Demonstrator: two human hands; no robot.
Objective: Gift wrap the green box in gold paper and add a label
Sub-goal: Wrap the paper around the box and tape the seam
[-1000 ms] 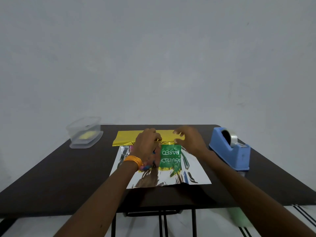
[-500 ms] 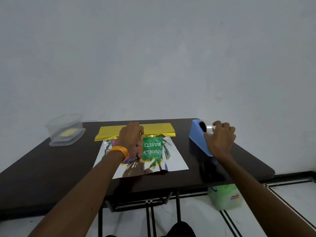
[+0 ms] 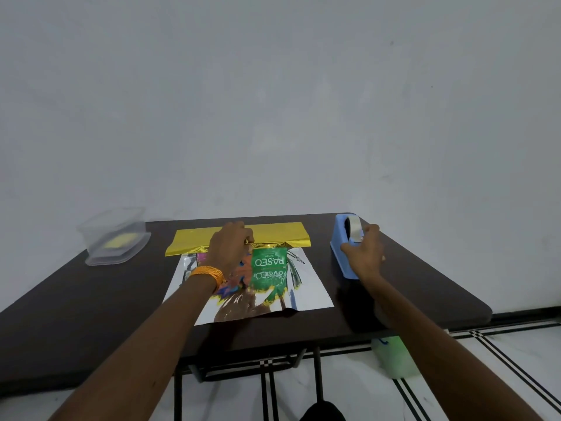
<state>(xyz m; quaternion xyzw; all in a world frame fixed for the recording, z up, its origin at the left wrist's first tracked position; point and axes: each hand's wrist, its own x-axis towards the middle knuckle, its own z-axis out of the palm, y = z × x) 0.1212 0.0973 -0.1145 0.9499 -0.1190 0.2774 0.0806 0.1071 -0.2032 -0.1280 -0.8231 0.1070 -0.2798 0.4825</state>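
Green box (image 3: pixel 268 262) lies centrally on gold paper (image 3: pixel 274 235), silver side up. Left hand (image 3: pixel 229 249), fingers curled, holds the paper's folded far edge against it. Right hand (image 3: pixel 362 255) pinches tape (image 3: pixel 355 235) at the blue dispenser (image 3: pixel 340 253), right. Clear container (image 3: pixel 100 253), far left, holds a yellow item (image 3: pixel 120 240).

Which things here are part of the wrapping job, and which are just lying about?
In use: green box, gold paper under the left hand, blue tape dispenser, its tape pinched by the right hand.
Lying about: clear plastic container holding something yellow, perhaps labels; green object under the table.
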